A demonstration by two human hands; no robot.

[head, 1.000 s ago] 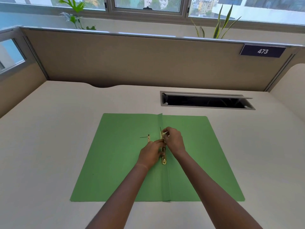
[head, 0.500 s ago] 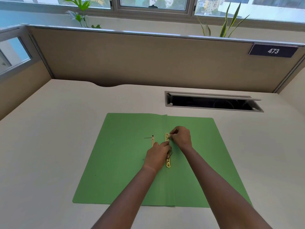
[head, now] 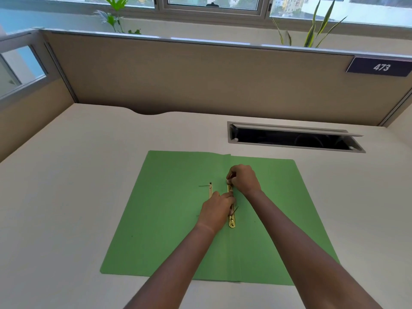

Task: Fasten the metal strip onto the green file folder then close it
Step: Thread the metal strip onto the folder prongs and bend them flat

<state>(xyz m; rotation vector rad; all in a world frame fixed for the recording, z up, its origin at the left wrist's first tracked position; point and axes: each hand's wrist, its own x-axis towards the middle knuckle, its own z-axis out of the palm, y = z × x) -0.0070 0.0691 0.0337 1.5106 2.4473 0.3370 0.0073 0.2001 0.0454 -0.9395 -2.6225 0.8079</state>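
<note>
Left hand (head: 217,209) pinning brass strip (head: 231,217) on open green folder (head: 169,230); right hand (head: 244,178) pinching its far end. Risk: strip slipping off prongs if pressure eases.

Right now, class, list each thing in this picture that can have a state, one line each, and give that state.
green file folder: open, lying flat on the desk.
metal strip: lying along the fold, both hands on it.
left hand: pressing the strip's middle.
right hand: pinching the strip's far end.
desk hatch: lid open.
</note>
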